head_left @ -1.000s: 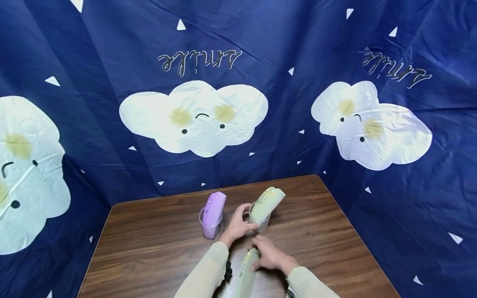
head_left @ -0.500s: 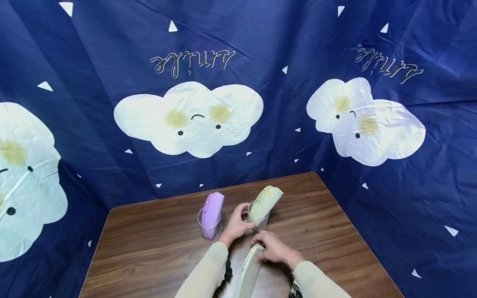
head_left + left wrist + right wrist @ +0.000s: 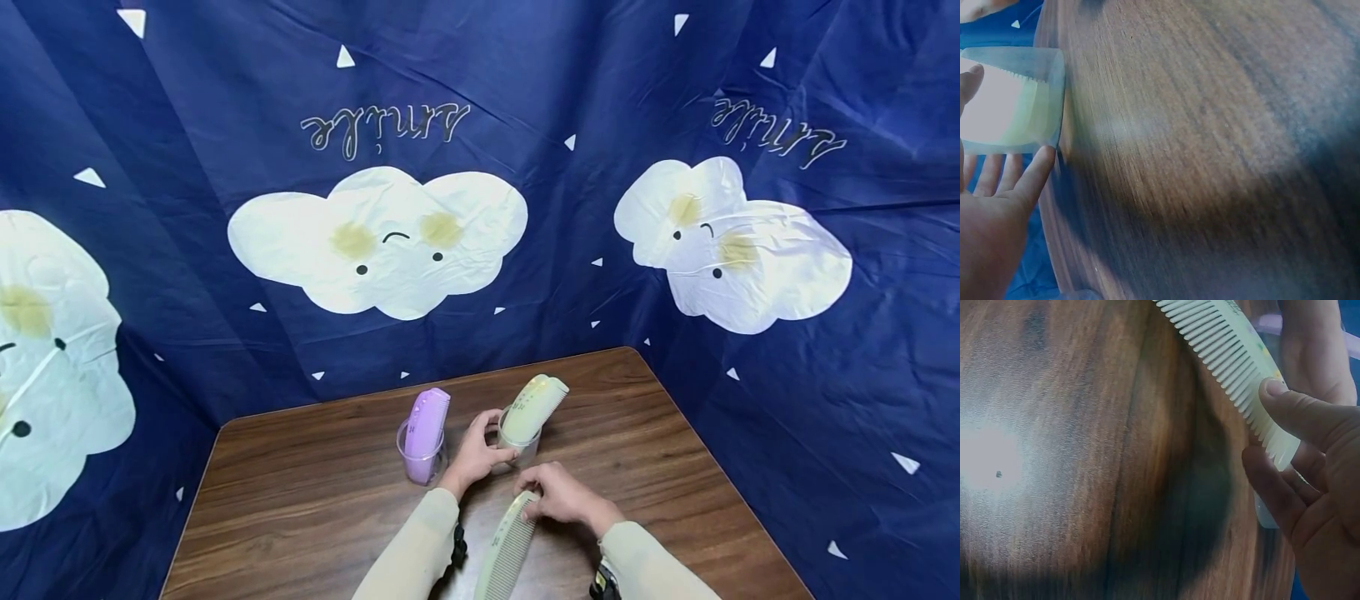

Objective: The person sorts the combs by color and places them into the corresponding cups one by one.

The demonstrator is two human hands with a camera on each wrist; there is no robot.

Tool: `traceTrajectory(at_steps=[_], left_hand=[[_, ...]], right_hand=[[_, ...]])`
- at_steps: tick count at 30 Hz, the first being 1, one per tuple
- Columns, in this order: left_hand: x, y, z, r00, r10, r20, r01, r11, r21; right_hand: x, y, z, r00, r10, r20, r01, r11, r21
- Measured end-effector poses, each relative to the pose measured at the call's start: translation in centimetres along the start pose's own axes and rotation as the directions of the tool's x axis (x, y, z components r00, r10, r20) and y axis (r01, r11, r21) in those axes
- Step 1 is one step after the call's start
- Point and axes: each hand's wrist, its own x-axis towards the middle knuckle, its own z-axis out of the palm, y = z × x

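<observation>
My left hand (image 3: 477,454) grips a clear plastic cup (image 3: 529,452) that stands on the table, holding pale green combs (image 3: 531,411). In the left wrist view, the thumb and fingers curve round the cup (image 3: 1054,94). My right hand (image 3: 562,493) pinches another pale green comb (image 3: 507,548) by one end, just in front of that cup. The right wrist view shows the thumb (image 3: 1275,387) on the comb's spine and its teeth (image 3: 1216,350) facing outward. To the left, purple combs (image 3: 426,425) lean in a second clear cup (image 3: 438,471).
The brown wooden table (image 3: 300,492) has its far edge against a blue curtain (image 3: 570,67) printed with white clouds. The second cup stands close to my left forearm (image 3: 412,542).
My right hand has moved slightly to the right and away from me, carrying the pale green comb. The left hand keeps its hold on the cup. The head view has shifted a little.
</observation>
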Motion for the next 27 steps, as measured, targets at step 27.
traceTrajectory(at_steps=[27], left_hand=[[1.3,-3.8,0.4,0.999,-0.031,-0.043,0.034,0.997,0.068]], right_hand=[[-1.2,-1.9,-3.7,0.999,0.037,-0.027,-0.028,0.954,0.299]])
